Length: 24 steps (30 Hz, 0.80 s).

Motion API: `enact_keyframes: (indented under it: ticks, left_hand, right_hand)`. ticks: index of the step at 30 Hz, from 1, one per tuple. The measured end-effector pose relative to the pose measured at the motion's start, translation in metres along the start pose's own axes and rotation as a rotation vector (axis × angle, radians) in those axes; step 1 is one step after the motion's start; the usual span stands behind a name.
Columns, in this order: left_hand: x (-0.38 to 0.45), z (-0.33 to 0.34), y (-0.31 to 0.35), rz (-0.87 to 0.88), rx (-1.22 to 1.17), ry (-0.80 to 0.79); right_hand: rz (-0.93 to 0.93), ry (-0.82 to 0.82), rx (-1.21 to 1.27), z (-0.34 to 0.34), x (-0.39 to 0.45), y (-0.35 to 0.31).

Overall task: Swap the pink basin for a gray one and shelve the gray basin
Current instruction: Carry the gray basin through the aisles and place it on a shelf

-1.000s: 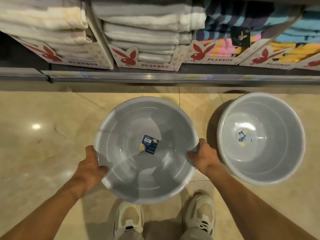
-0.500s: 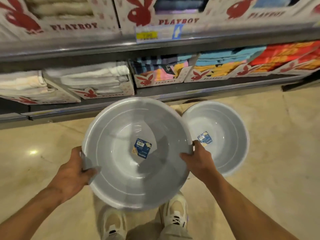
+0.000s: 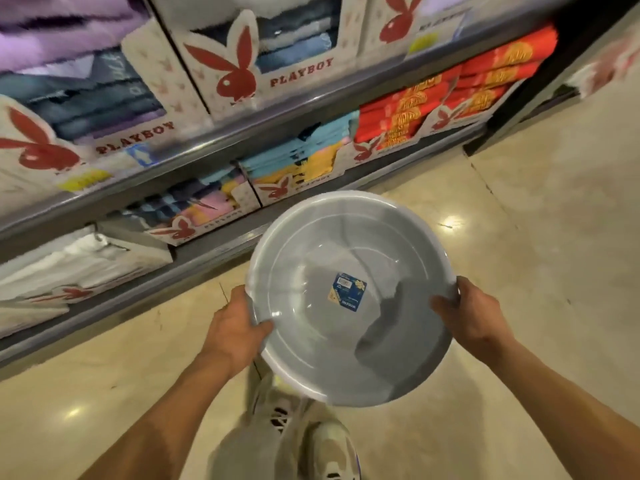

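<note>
Gripping opposite sides of the rim, the left hand [image 3: 239, 327] and right hand [image 3: 465, 315] were each closed on the gray basin [image 3: 349, 296], thumbs inside the wall and fingers beneath. It was held above the floor [image 3: 519, 202] at centre frame, mouth upward, empty apart from a blue label [image 3: 348, 295] stuck to its bottom. At upper left, shelves [image 3: 214, 140] carried cardboard display boxes [image 3: 221, 64] filled with folded towels [image 3: 408, 109].
</note>
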<state>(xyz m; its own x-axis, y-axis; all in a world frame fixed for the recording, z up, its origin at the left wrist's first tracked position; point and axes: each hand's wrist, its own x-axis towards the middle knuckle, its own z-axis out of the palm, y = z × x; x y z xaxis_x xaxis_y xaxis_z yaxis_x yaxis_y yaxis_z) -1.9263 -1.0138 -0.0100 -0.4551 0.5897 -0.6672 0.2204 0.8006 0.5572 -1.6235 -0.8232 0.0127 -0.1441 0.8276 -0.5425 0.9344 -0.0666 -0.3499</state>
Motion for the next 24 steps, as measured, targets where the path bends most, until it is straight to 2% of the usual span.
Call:
enact_keyframes:
  ticks: [7, 13, 17, 22, 24]
  left_hand:
    - [0.059, 0.05, 0.004, 0.03, 0.118, -0.05]
    - [0.09, 0.062, -0.01, 0.031, 0.166, -0.064]
    - [0.099, 0.062, -0.012, 0.078, 0.218, -0.021]
    - [0.102, 0.065, -0.007, 0.055, 0.393, 0.042]
    - [0.105, 0.063, -0.007, -0.006, 0.279, -0.027]
  right_hand:
    - [0.109, 0.02, 0.048, 0.04, 0.039, 0.05]
    - [0.137, 0.022, 0.132, 0.083, 0.049, 0.069]
    - [0.212, 0.007, 0.157, 0.109, 0.051, 0.071]
    - [0.281, 0.015, 0.3, 0.125, 0.05, 0.07]
    - [0.278, 0.014, 0.333, 0.125, 0.049, 0.07]
